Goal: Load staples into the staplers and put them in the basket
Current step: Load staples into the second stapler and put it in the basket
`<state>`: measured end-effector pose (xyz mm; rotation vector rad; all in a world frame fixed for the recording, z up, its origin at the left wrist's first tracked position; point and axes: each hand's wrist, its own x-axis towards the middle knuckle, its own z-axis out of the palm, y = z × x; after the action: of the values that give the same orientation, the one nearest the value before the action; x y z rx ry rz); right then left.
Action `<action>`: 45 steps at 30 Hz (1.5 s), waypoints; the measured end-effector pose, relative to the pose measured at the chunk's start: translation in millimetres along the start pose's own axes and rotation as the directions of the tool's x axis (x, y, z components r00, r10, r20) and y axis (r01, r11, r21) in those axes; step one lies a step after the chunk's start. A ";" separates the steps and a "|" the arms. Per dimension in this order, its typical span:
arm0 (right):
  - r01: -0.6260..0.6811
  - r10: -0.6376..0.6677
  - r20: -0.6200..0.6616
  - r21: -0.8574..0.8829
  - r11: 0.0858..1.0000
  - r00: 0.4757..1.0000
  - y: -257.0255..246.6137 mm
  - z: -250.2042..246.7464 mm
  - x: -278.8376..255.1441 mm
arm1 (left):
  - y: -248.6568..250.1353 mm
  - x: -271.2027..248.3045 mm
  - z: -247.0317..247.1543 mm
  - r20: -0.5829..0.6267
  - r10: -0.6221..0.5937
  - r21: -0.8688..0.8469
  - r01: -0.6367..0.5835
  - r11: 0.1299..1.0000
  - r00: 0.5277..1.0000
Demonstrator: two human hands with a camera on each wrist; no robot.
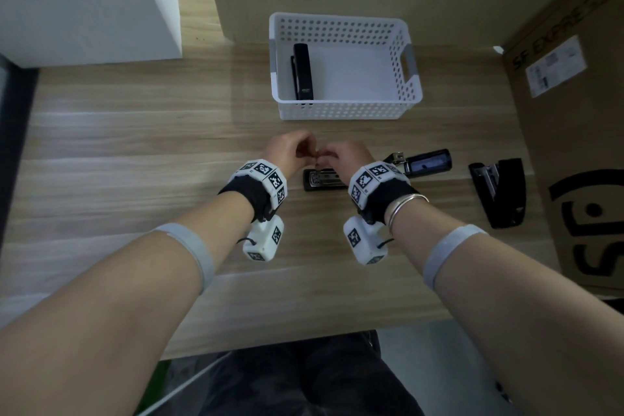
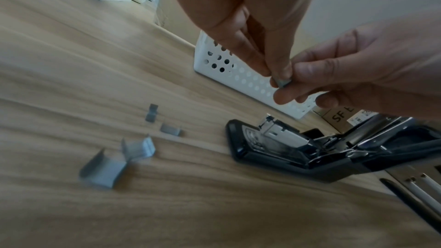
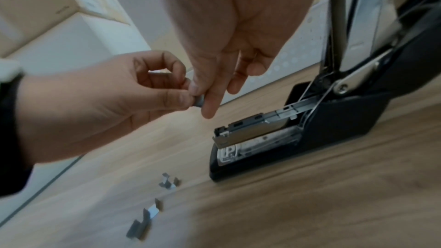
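Observation:
Both hands meet above the table in front of the white basket (image 1: 344, 111). My left hand (image 1: 290, 148) (image 2: 274, 73) and right hand (image 1: 344, 153) (image 3: 203, 97) each pinch the same short grey staple strip (image 2: 282, 82) (image 3: 199, 100) between thumb and fingertips. Just below them a black stapler (image 1: 324, 179) (image 2: 274, 144) (image 3: 257, 135) lies on the table with its top flipped open and its metal staple channel showing. A shut black stapler (image 1: 302, 72) lies inside the basket at its left side. A third black stapler (image 1: 499, 192) lies on the table to the right.
Several loose broken staple pieces (image 2: 102, 169) (image 3: 140, 227) lie on the wooden table left of the open stapler. A large cardboard box (image 1: 574, 111) stands along the right edge. A white cabinet (image 1: 84, 3) stands at the back left.

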<state>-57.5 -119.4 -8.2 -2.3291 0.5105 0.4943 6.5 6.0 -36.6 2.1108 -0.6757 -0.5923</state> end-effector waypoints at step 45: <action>0.001 0.024 0.025 -0.707 0.707 0.999 2.7 -2.6 -0.1 | -24.4 -11.5 -3.8 0.196 -0.103 0.256 0.051 0.965 0.975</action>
<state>-58.3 -123.0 -7.9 -3.0492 0.3467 0.8544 6.5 28.2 -52.4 2.3383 -0.8236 -0.8158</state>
